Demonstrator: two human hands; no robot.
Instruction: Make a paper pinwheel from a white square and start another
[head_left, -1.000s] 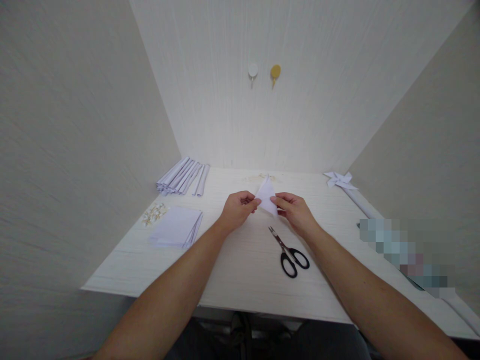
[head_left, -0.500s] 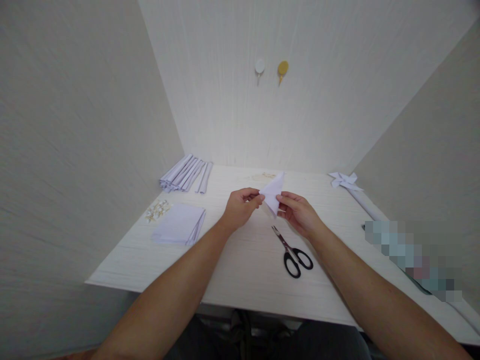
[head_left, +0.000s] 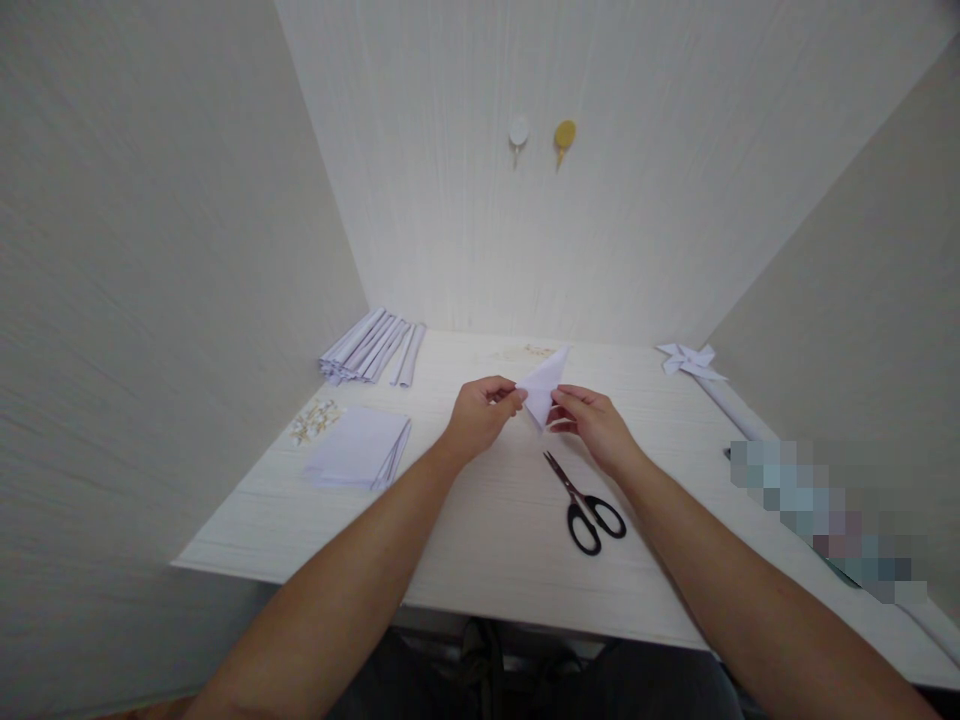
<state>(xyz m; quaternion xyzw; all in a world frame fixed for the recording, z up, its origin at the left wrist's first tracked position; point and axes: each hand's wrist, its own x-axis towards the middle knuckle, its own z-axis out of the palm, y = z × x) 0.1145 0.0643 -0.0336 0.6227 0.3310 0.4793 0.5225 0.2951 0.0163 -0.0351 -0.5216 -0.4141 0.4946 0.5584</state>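
Above the middle of the table, a folded triangle of white paper (head_left: 541, 386) is held between my two hands. My left hand (head_left: 486, 412) pinches its left corner between thumb and fingers. On the right edge, my right hand (head_left: 590, 422) grips the paper with thumb and index finger, its other fingers curled below. Just under the hands lie black-handled scissors (head_left: 576, 497), blades nearly closed and pointing away from me. To the left rests a stack of folded white paper sheets (head_left: 358, 447), beside a small heap of white and gold pieces (head_left: 316, 422).
Rolled paper tubes (head_left: 369, 347) lie at the back left. A white paper pinwheel (head_left: 688, 360) on a stick (head_left: 731, 410) is at the back right, near a blurred-out object (head_left: 817, 520). Walls enclose three sides; two hooks (head_left: 565, 135) hang on the back one.
The paper triangle has tilted slightly, and my right hand has shifted a little to the left with it. My left hand keeps almost the same place. The scissors have not moved.
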